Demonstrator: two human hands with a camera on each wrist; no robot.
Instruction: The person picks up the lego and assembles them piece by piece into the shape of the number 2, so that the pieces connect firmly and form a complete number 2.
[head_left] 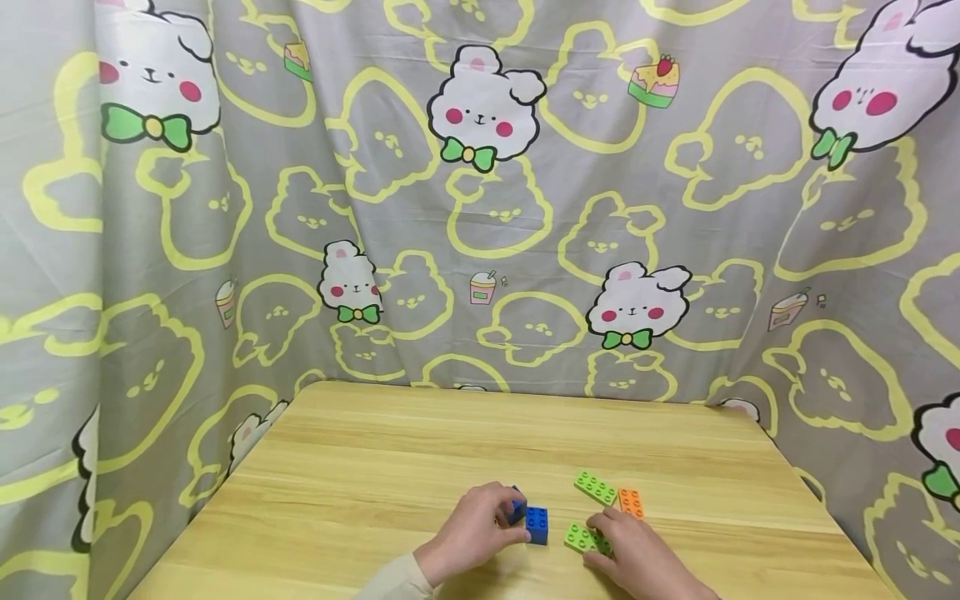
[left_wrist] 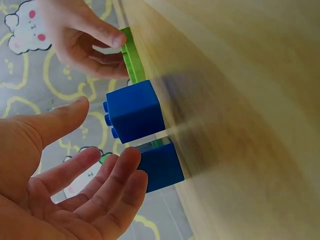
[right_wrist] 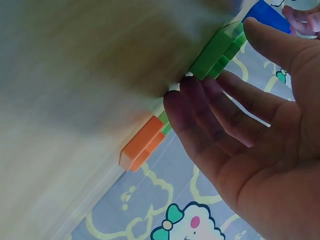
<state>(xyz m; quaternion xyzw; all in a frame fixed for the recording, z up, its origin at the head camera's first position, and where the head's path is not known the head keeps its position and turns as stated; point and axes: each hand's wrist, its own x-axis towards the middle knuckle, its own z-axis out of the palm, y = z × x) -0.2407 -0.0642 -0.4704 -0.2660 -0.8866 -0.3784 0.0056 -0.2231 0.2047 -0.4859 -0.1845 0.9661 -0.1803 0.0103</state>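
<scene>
Two blue toy building bricks stand side by side on the table. My left hand is beside them, thumb apart from the fingers. In the left wrist view its fingertips reach the farther blue brick, while the nearer blue brick stands between thumb and fingers with a gap by the thumb. My right hand holds a flat green brick at the table, thumb at one side and fingers at the other. The fingers partly cover this brick in the head view.
Behind the right hand lie another green brick and an orange brick, close together. The wooden table extends to a patterned curtain at the back and both sides.
</scene>
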